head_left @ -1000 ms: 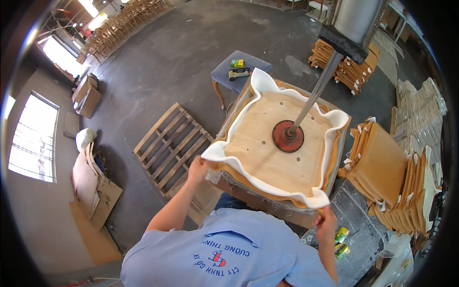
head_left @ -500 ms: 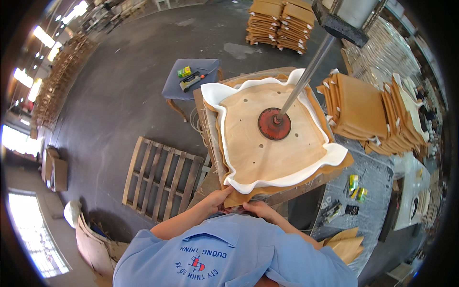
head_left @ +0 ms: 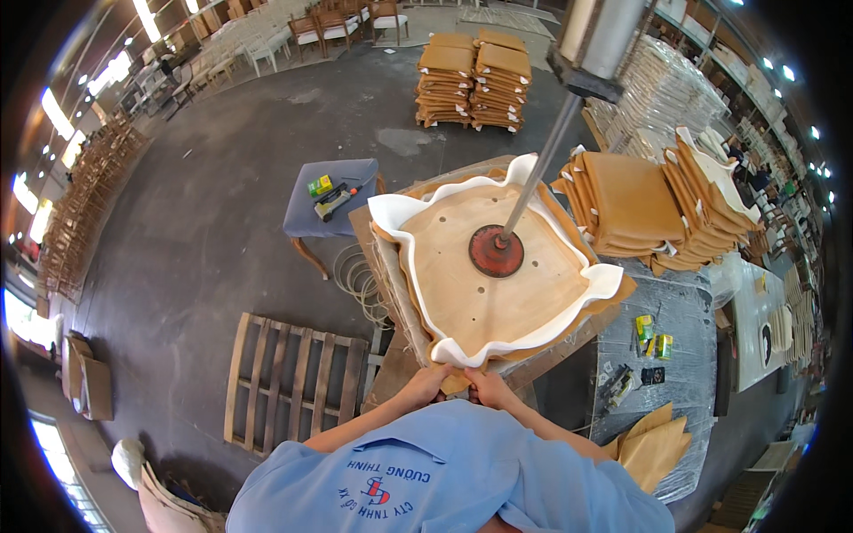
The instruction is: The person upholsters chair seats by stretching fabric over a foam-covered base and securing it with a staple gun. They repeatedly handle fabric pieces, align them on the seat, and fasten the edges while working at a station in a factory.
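Note:
A plywood seat panel (head_left: pixel 444 284) with several holes lies on white padding (head_left: pixel 604 282), whose edges curl up around it. Under the padding is a tan upholstery cover (head_left: pixel 615 304). The red round foot (head_left: pixel 490 258) of a metal press rod (head_left: pixel 544 160) rests on the middle of the panel. At the corner nearest my body, my left hand (head_left: pixel 429 384) grips the left side of the cover's edge. Closed on the same corner from the right is my right hand (head_left: pixel 487 387). A small piece of tan cover shows between them; most fingertips are hidden.
A blue stool (head_left: pixel 302 200) to the left carries a staple gun (head_left: pixel 333 204) and a small box. A slatted wooden pallet (head_left: pixel 293 382) lies on the floor. On the right, a plastic-wrapped table (head_left: pixel 684 298) bears another staple gun (head_left: pixel 620 391), boxes and tan-covered seat stacks (head_left: pixel 626 200).
My view has shifted, so the scene sits differently. Both hands have come closer together at the near corner, and the padding there now stands folded up.

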`<control>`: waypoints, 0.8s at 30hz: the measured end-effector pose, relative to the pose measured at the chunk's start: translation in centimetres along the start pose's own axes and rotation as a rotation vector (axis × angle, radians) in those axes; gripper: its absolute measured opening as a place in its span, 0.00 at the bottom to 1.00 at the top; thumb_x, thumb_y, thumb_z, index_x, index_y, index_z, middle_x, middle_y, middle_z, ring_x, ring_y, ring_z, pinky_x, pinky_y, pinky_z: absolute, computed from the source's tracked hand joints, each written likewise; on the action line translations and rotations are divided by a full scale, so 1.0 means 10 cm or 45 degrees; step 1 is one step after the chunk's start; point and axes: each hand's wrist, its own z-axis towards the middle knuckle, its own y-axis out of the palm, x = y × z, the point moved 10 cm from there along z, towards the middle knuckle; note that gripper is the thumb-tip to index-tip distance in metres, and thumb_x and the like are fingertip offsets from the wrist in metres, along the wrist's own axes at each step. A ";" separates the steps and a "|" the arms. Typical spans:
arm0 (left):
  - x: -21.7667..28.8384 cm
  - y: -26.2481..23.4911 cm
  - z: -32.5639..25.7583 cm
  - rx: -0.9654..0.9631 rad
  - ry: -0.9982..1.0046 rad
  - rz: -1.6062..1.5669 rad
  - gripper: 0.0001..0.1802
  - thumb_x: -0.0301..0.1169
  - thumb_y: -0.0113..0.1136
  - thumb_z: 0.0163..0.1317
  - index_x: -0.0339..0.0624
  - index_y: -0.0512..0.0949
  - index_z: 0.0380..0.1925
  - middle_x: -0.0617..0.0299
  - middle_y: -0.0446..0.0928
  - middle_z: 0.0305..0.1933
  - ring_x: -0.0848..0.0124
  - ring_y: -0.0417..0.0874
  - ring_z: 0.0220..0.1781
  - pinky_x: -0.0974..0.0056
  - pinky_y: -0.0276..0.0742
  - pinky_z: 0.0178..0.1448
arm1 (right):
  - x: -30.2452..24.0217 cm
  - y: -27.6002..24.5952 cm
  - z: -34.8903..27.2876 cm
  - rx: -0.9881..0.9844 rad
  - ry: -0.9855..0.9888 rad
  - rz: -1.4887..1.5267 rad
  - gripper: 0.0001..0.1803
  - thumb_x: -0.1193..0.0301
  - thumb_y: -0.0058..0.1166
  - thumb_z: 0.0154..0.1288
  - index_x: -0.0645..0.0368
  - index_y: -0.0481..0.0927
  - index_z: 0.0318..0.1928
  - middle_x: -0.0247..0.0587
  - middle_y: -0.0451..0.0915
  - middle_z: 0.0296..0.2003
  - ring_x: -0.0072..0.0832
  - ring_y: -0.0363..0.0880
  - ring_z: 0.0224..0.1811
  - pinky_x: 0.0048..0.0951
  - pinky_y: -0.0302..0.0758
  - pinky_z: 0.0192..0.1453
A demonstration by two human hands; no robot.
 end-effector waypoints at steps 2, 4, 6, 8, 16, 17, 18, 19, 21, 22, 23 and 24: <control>-0.09 -0.06 0.01 0.040 0.072 -0.032 0.33 0.56 0.52 0.77 0.32 0.86 0.46 0.53 0.84 0.29 0.67 0.83 0.24 0.62 0.79 0.30 | -0.03 0.07 -0.11 0.042 0.098 0.132 0.26 0.52 0.54 0.81 0.56 0.75 0.26 0.32 0.71 0.18 0.25 0.69 0.19 0.32 0.71 0.29; -0.04 -0.05 0.03 0.000 0.163 -0.043 0.29 0.52 0.52 0.78 0.33 0.85 0.42 0.53 0.81 0.24 0.66 0.83 0.22 0.62 0.79 0.28 | -0.15 0.05 -0.23 0.082 0.048 0.121 0.27 0.52 0.54 0.81 0.56 0.75 0.25 0.32 0.71 0.19 0.25 0.69 0.19 0.32 0.71 0.29; 0.00 -0.26 0.01 -0.015 0.171 -0.101 0.23 0.46 0.54 0.79 0.37 0.85 0.38 0.54 0.83 0.27 0.67 0.85 0.26 0.63 0.81 0.31 | -0.17 -0.03 -0.37 0.174 0.028 0.193 0.25 0.53 0.57 0.79 0.58 0.77 0.27 0.32 0.73 0.20 0.25 0.70 0.20 0.32 0.73 0.30; 0.14 -0.71 0.04 0.116 0.274 -0.215 0.20 0.43 0.55 0.78 0.39 0.84 0.37 0.56 0.85 0.29 0.69 0.85 0.27 0.63 0.81 0.31 | 0.00 -0.26 -0.46 0.247 0.054 0.359 0.24 0.54 0.58 0.79 0.59 0.80 0.30 0.33 0.75 0.21 0.24 0.72 0.21 0.30 0.73 0.30; 0.93 -2.51 -0.07 1.077 0.752 0.119 0.23 0.34 0.66 0.71 0.36 0.76 0.61 0.55 0.84 0.54 0.64 0.87 0.49 0.60 0.82 0.53 | 0.39 -1.45 -0.96 0.603 -0.142 1.165 0.20 0.51 0.50 0.82 0.53 0.83 0.50 0.36 0.85 0.38 0.33 0.83 0.40 0.40 0.80 0.43; 0.99 -2.51 -0.05 1.110 0.824 0.174 0.26 0.35 0.68 0.70 0.36 0.74 0.63 0.54 0.83 0.57 0.62 0.87 0.52 0.58 0.82 0.57 | 0.48 -1.58 -1.05 0.568 -0.225 1.256 0.19 0.51 0.50 0.82 0.52 0.82 0.48 0.38 0.85 0.37 0.34 0.83 0.39 0.39 0.79 0.43; 0.94 -2.39 0.08 1.032 0.717 0.209 0.27 0.35 0.69 0.67 0.35 0.75 0.63 0.50 0.84 0.56 0.57 0.86 0.55 0.55 0.81 0.59 | 0.65 -1.54 -1.08 0.580 -0.120 1.147 0.18 0.52 0.50 0.81 0.53 0.82 0.49 0.38 0.85 0.38 0.34 0.83 0.39 0.39 0.79 0.44; 0.89 -2.19 0.18 0.946 0.618 0.248 0.29 0.35 0.71 0.65 0.34 0.75 0.62 0.46 0.84 0.56 0.53 0.86 0.58 0.52 0.80 0.61 | 0.81 -1.46 -1.12 0.596 -0.020 1.043 0.18 0.53 0.51 0.81 0.54 0.82 0.50 0.38 0.85 0.38 0.33 0.83 0.40 0.38 0.79 0.45; 0.75 -1.88 0.22 0.886 0.483 0.390 0.30 0.35 0.72 0.62 0.33 0.75 0.60 0.40 0.84 0.55 0.46 0.85 0.60 0.48 0.79 0.63 | 0.89 -1.10 -0.94 0.459 0.079 0.741 0.17 0.58 0.54 0.81 0.56 0.82 0.56 0.38 0.86 0.42 0.31 0.84 0.43 0.35 0.80 0.48; 0.69 -1.78 0.19 0.911 0.448 0.499 0.29 0.35 0.72 0.61 0.33 0.74 0.59 0.37 0.84 0.55 0.43 0.84 0.60 0.47 0.79 0.63 | 0.73 -0.74 -0.77 0.320 0.100 0.605 0.18 0.59 0.55 0.80 0.57 0.81 0.59 0.39 0.87 0.45 0.30 0.85 0.45 0.34 0.80 0.49; 0.55 -1.70 0.16 0.949 0.355 0.448 0.28 0.36 0.71 0.61 0.34 0.74 0.57 0.36 0.83 0.54 0.40 0.83 0.60 0.45 0.78 0.63 | 0.55 -0.36 -0.57 0.181 0.119 0.466 0.19 0.60 0.56 0.80 0.57 0.81 0.62 0.40 0.88 0.47 0.29 0.86 0.47 0.33 0.81 0.50; 0.55 -1.51 0.13 0.922 0.337 0.481 0.27 0.36 0.70 0.62 0.34 0.74 0.56 0.36 0.84 0.54 0.40 0.84 0.60 0.45 0.79 0.62 | 0.34 -0.04 -0.44 0.084 0.101 0.422 0.19 0.62 0.56 0.80 0.57 0.80 0.64 0.41 0.88 0.49 0.31 0.87 0.49 0.34 0.82 0.48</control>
